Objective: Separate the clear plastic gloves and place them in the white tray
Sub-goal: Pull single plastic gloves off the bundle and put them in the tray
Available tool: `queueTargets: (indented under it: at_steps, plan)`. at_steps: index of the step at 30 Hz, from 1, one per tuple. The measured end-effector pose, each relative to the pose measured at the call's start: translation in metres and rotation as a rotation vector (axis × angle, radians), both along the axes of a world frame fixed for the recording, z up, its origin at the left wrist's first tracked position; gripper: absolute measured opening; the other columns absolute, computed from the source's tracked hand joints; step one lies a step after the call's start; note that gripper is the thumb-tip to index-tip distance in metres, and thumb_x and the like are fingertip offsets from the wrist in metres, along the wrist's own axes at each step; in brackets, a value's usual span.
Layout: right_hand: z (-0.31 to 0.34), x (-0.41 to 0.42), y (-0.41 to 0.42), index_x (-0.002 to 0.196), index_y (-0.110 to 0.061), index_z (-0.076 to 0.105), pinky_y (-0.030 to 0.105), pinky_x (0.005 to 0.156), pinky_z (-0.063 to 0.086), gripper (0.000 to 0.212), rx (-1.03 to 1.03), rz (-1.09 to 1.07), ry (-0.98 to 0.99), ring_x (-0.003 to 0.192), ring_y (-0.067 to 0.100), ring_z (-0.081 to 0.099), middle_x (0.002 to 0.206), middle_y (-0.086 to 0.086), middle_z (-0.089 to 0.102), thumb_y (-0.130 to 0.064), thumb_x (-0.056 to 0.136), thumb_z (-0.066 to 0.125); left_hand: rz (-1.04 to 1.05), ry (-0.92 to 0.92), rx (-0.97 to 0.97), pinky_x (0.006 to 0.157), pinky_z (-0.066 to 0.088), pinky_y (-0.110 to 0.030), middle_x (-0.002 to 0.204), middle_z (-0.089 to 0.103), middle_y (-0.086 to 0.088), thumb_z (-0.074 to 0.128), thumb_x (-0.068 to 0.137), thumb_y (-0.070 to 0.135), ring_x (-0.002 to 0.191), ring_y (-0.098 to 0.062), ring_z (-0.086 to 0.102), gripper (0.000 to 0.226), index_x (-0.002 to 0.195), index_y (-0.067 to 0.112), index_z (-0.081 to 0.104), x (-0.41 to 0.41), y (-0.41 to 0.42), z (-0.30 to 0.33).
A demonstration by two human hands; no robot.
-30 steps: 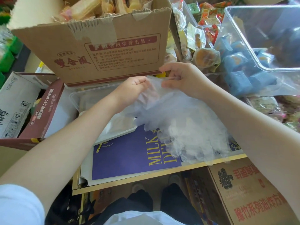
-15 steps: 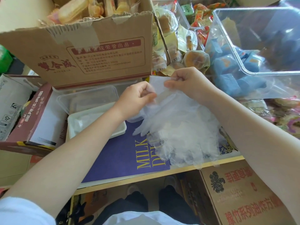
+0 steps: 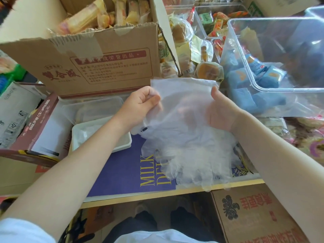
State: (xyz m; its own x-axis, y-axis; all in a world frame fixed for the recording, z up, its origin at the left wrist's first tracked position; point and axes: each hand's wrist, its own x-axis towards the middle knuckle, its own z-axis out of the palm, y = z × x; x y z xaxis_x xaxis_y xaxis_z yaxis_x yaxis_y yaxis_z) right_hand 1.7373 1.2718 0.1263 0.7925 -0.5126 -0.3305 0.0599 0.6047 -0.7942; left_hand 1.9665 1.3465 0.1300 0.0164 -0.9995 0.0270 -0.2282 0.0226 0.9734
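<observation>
A bunch of clear plastic gloves (image 3: 185, 148) hangs over a purple box, its cuffs up and its fingers trailing toward the front edge. My left hand (image 3: 140, 104) pinches the left side of the cuff edge. My right hand (image 3: 220, 111) holds the right side, partly seen through the plastic. The cuff is stretched wide between both hands. The white tray (image 3: 121, 147) lies to the left under my left forearm, with some clear plastic in it.
A purple box (image 3: 122, 172) lies on the wooden shelf. Behind stand a cardboard carton of snacks (image 3: 108, 67), a clear lidded container (image 3: 94, 109) and a clear bin (image 3: 273, 55) of blue packets. Another carton (image 3: 254, 216) sits below right.
My hands have moved apart, spreading the glove cuff wide between them. The bunch has risen a little and its top edge now shows flat.
</observation>
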Motion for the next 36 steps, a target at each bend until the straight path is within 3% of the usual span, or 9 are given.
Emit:
queueTargets:
  at_steps: [5, 10, 12, 16, 20, 25, 30, 34, 36]
  plan:
    - [0.001, 0.012, 0.001, 0.092, -0.007, 0.068, 0.027, 0.069, 0.058, 0.014, -0.208, -0.126, 0.298, 0.073, 0.014, 0.068, 0.082, 0.004, 0.072, -0.018, 0.088, 0.060, 0.076, -0.065, -0.022, 0.074, 0.041, -0.027, 0.077, 0.060, 0.008, 0.049, 0.096, 0.016, 0.074, -0.009, 0.053, 0.017, 0.082, 0.023, 0.056, 0.001, -0.001, -0.004]
    - [0.001, 0.009, -0.003, 0.086, -0.006, 0.067, 0.025, 0.064, 0.057, 0.013, -0.222, -0.194, 0.322, 0.065, 0.013, 0.065, 0.072, 0.002, 0.070, -0.011, 0.091, 0.056, 0.035, -0.078, 0.118, 0.068, 0.035, -0.034, 0.078, 0.060, -0.014, 0.066, 0.072, 0.059, 0.071, -0.018, 0.048, 0.026, 0.084, 0.036, 0.064, 0.009, 0.007, -0.014]
    - [0.002, 0.006, -0.005, 0.089, -0.004, 0.066, 0.022, 0.059, 0.055, 0.011, -0.229, -0.197, 0.307, 0.062, 0.011, 0.065, 0.070, 0.000, 0.070, -0.008, 0.090, 0.056, 0.012, -0.081, 0.158, 0.067, 0.041, -0.031, 0.072, 0.066, -0.003, 0.075, 0.072, 0.045, 0.068, -0.015, 0.056, 0.023, 0.082, 0.027, 0.065, 0.012, 0.011, -0.018]
    - [-0.002, 0.007, -0.006, 0.087, -0.005, 0.067, 0.022, 0.064, 0.052, 0.011, -0.336, -0.178, 0.358, 0.065, 0.013, 0.062, 0.070, 0.000, 0.067, -0.004, 0.089, 0.057, -0.001, -0.122, 0.245, 0.061, 0.040, -0.016, 0.065, 0.062, 0.011, 0.058, 0.090, 0.019, 0.057, 0.000, 0.052, 0.014, 0.076, 0.018, 0.060, 0.016, 0.011, -0.025]
    - [-0.008, 0.014, -0.002, 0.069, -0.019, 0.072, 0.035, 0.071, 0.042, 0.024, -0.490, -0.121, 0.468, 0.073, 0.024, 0.053, 0.074, 0.005, 0.063, -0.012, 0.089, 0.061, -0.014, -0.204, 0.298, 0.067, 0.040, -0.015, 0.084, 0.065, 0.013, 0.052, 0.094, 0.028, 0.070, 0.004, 0.057, 0.010, 0.088, 0.024, 0.059, 0.011, 0.004, -0.027]
    - [-0.016, 0.020, -0.001, 0.077, -0.020, 0.068, 0.017, 0.057, 0.046, 0.010, -0.521, -0.076, 0.488, 0.060, 0.006, 0.059, 0.063, -0.011, 0.067, -0.018, 0.087, 0.065, 0.173, -0.132, 0.216, 0.062, 0.038, -0.030, 0.068, 0.056, -0.001, 0.051, 0.096, 0.023, 0.058, -0.012, 0.050, 0.018, 0.079, 0.016, 0.053, -0.005, -0.006, -0.039]
    - [-0.048, 0.011, 0.012, 0.075, -0.012, 0.060, 0.017, 0.049, 0.038, 0.015, -0.524, 0.209, 0.599, 0.050, 0.005, 0.050, 0.054, -0.009, 0.059, -0.016, 0.079, 0.074, 0.339, -0.107, 0.217, 0.044, 0.030, -0.022, 0.059, 0.045, -0.002, 0.052, 0.095, 0.018, 0.045, -0.009, 0.036, 0.024, 0.100, -0.005, 0.052, -0.001, -0.001, -0.053]
    - [-0.092, 0.002, 0.026, 0.093, -0.009, 0.061, 0.018, 0.048, 0.033, 0.013, -0.377, 0.229, 0.709, 0.053, 0.011, 0.047, 0.071, 0.001, 0.063, -0.012, 0.083, 0.068, 0.417, -0.198, 0.250, 0.057, 0.030, -0.031, 0.062, 0.039, -0.005, 0.053, 0.090, 0.031, 0.055, -0.018, 0.035, 0.037, 0.086, -0.005, 0.048, 0.011, 0.009, -0.073]
    - [-0.112, -0.002, 0.026, 0.109, -0.012, 0.060, 0.018, 0.056, 0.041, 0.025, -0.484, 0.154, 0.887, 0.071, 0.015, 0.056, 0.093, 0.003, 0.065, -0.019, 0.085, 0.066, 0.418, -0.317, 0.302, 0.060, 0.028, -0.033, 0.066, 0.037, -0.008, 0.050, 0.092, 0.036, 0.061, -0.018, 0.035, 0.039, 0.079, 0.000, 0.043, 0.014, 0.013, -0.084]
